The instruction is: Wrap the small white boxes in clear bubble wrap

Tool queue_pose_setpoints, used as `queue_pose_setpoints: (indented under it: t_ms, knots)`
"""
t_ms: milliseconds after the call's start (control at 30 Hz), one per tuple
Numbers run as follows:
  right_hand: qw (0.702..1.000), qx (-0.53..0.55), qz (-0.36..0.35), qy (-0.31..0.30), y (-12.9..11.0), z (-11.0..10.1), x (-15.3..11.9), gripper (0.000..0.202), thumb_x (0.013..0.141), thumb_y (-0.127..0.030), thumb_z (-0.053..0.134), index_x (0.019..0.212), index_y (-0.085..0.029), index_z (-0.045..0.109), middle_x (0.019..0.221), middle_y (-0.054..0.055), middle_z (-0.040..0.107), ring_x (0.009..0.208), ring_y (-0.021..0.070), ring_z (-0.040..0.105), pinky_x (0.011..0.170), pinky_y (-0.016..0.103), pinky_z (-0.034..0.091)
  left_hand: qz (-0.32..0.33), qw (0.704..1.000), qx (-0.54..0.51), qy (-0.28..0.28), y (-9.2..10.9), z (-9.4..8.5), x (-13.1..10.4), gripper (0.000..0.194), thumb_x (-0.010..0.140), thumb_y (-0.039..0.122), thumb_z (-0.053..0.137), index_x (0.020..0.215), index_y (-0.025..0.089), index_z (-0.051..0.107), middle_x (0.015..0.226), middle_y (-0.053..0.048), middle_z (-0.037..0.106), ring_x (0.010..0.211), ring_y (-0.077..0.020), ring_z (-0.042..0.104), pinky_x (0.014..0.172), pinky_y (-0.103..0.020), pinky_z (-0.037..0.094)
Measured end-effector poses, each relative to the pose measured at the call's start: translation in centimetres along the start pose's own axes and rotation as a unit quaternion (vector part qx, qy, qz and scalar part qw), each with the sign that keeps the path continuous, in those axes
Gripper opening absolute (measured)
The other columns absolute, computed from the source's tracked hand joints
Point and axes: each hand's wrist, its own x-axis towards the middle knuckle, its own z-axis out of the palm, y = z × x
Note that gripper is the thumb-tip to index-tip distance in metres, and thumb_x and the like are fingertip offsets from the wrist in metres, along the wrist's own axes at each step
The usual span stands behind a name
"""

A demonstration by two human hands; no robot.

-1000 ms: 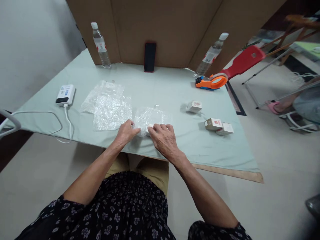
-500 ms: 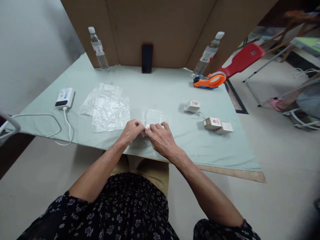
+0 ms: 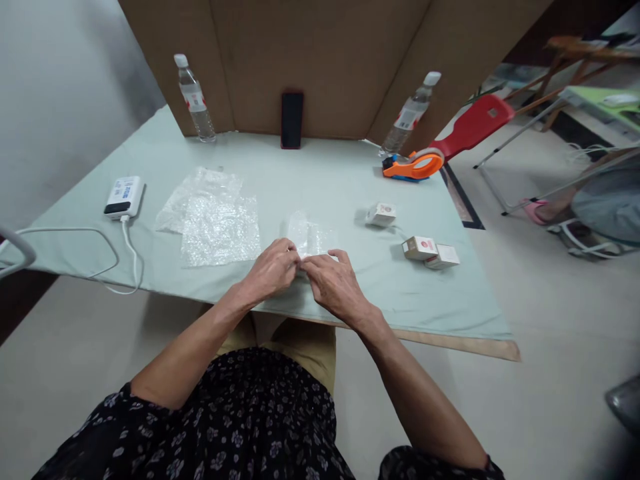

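My left hand (image 3: 276, 268) and my right hand (image 3: 331, 280) meet near the table's front edge, fingertips almost touching. Both are closed, pinching a small clear piece of bubble wrap (image 3: 323, 238). Its far end lies on the cloth beyond my fingers, with one flap raised at the left. Whatever lies inside the wrap is hidden under my fingers. To the left of my hands lie larger sheets of bubble wrap (image 3: 220, 230), overlapping. Off to the right are three small cartons: one alone (image 3: 382, 214), and a pair, a beige one (image 3: 419, 247) touching a white one (image 3: 442, 256).
An orange tape dispenser (image 3: 414, 167) sits at the right rear near a red paddle-shaped piece (image 3: 473, 125). Two water bottles (image 3: 197, 107) (image 3: 410, 117) and a phone (image 3: 292, 120) stand by a cardboard screen (image 3: 320, 60). A power bank (image 3: 125, 197) with a white cable lies left.
My hands have shifted slightly right and come closer together. A bubble wrap flap now stands up beyond my fingers, and the red-and-white patch seen between them is covered. The whole view has moved a little.
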Motion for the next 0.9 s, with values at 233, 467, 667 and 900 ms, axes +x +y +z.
queue_pose_setpoints:
  t_ms: [233, 467, 667, 900]
  knots:
    - [0.935, 0.105, 0.257, 0.221, 1.7, 1.1, -4.1, 0.029, 0.093, -0.037, 0.056, 0.116, -0.02, 0.063, 0.115, 0.013, 0.07, 0.094, 0.0258, 0.066, 0.085, 0.042, 0.048, 0.033, 0.997, 0.06, -0.028, 0.1, 0.4, 0.2, 0.017, 0.084, 0.007, 0.053, 0.091, 0.016, 0.066, 0.103, -0.011, 0.067, 0.099, -0.0242, 0.058, 0.092, -0.039, 0.05]
    - [0.876, 0.18, 0.442, 0.074, 1.9, 3.5, -3.4, 0.08, 0.077, -0.064, 0.063, 0.139, -0.014, 0.051, 0.103, 0.011, 0.071, 0.078, 0.0236, 0.065, 0.076, 0.037, 0.05, 0.036, 0.993, 0.106, -0.042, 0.3, 0.2, 0.3, 0.021, 0.086, 0.009, 0.052, 0.098, 0.017, 0.068, 0.11, -0.01, 0.066, 0.102, -0.024, 0.057, 0.09, -0.037, 0.05]
    - [0.833, 0.3, 0.436, 0.163, 1.7, 4.9, -1.1, 0.077, 0.072, -0.047, 0.067, 0.138, -0.01, 0.05, 0.078, 0.001, 0.064, 0.072, 0.0202, 0.058, 0.071, 0.035, 0.049, 0.032, 0.988, 0.124, -0.08, 0.9, -0.2, 0.5, 0.02, 0.087, 0.01, 0.051, 0.098, 0.016, 0.067, 0.11, -0.009, 0.067, 0.101, -0.0243, 0.056, 0.092, -0.038, 0.048]
    - [0.731, 0.476, 0.432, 0.229, 0.3, 5.2, 0.5, 0.056, 0.065, -0.043, 0.07, 0.111, -0.011, 0.065, 0.069, -0.004, 0.058, 0.061, 0.0127, 0.052, 0.06, 0.027, 0.044, 0.026, 0.989, 0.114, -0.087, 0.8, 0.0, 0.7, 0.019, 0.086, 0.008, 0.049, 0.093, 0.017, 0.065, 0.107, -0.01, 0.065, 0.1, -0.024, 0.056, 0.087, -0.036, 0.05]
